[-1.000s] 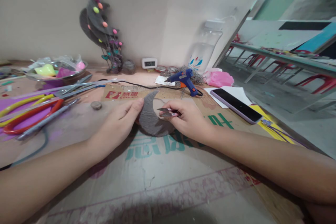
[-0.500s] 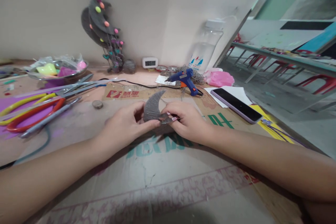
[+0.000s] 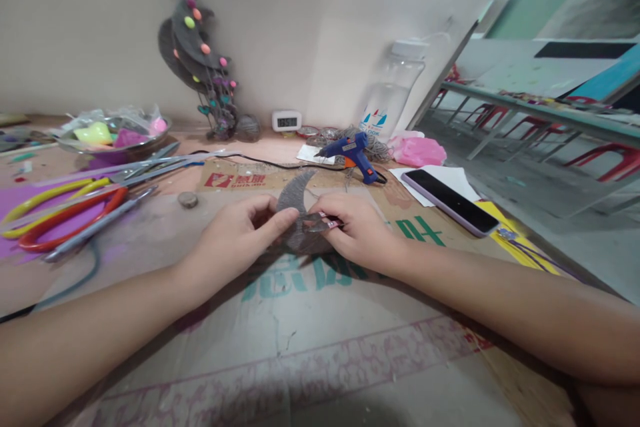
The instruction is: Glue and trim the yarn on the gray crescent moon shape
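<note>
In my left hand (image 3: 245,230) is a grey crescent (image 3: 294,197), its surface finely ridged like wound yarn. The thumb lies across its front, while the other fingers are mostly hidden behind it. One pointed tip rises upward, and the rounded lower part curves toward my right hand (image 3: 355,227). That hand is closed around a small dark, shiny piece (image 3: 314,221) with pinkish spots, close against the crescent's face. I cannot make out what kind of thing it is. Both hands are just above the cardboard sheet (image 3: 280,340).
A blue glue gun (image 3: 350,147) lies behind the hands, near a water bottle (image 3: 395,90). Red-handled pliers (image 3: 75,220) and yellow-handled scissors (image 3: 55,203) lie left. A phone (image 3: 450,202) rests right. Against the wall stands a decorated grey crescent ornament (image 3: 193,47).
The crescent has turned and tilted in my hands, so more of its rounded lower part shows. My left thumb has moved up across it. My right hand has barely moved.
</note>
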`<state>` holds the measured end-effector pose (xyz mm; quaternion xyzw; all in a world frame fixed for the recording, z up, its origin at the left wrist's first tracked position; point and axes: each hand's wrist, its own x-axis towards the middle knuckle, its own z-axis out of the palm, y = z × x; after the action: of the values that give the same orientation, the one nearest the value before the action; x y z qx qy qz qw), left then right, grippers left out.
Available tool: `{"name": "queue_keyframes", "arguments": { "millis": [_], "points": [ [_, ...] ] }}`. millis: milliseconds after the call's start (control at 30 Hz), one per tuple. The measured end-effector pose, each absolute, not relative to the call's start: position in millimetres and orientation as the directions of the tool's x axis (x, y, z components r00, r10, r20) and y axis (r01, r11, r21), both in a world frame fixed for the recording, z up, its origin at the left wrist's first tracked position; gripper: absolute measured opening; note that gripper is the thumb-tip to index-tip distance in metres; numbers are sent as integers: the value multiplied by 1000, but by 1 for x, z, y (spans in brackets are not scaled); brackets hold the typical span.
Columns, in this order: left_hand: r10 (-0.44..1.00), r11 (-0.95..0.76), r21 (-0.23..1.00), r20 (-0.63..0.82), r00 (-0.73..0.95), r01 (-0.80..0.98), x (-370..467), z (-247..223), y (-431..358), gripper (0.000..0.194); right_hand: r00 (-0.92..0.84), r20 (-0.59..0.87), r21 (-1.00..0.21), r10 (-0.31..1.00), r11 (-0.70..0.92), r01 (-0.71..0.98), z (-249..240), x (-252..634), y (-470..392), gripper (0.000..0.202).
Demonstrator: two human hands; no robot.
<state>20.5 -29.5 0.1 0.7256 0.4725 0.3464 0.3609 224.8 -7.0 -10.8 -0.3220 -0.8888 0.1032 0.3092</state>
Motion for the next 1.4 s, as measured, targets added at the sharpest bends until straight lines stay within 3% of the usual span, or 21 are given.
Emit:
{"name": "queue_keyframes", "arguments": {
  "millis": [267,533,833,1033,1233,1400],
  "points": [
    [944,-282,873,178,279,399,20,-1,-30,42,-586,490,-388,645,763,517,-12,226,-5,13],
    [933,-291,808,121,338,512,19,-4,-27,22,-610,499,-338,616,786,518,-9,225,-8,15],
    [917,-251,909,113,383,332,20,-3,-28,12,-582,502,-341,640,765,547,-11,226,-6,15],
    [942,-257,862,124,310,436,20,-1,-29,25,-614,496,-325,614,787,525,-8,226,-8,15],
    [949,-217,904,108,296,367,21,2,-31,43,-593,498,-338,633,771,540,-8,226,-7,15],
    [943,-245,881,121,309,405,21,1,-29,35,-596,502,-336,627,776,534,-8,225,-7,15]
  ]
}}
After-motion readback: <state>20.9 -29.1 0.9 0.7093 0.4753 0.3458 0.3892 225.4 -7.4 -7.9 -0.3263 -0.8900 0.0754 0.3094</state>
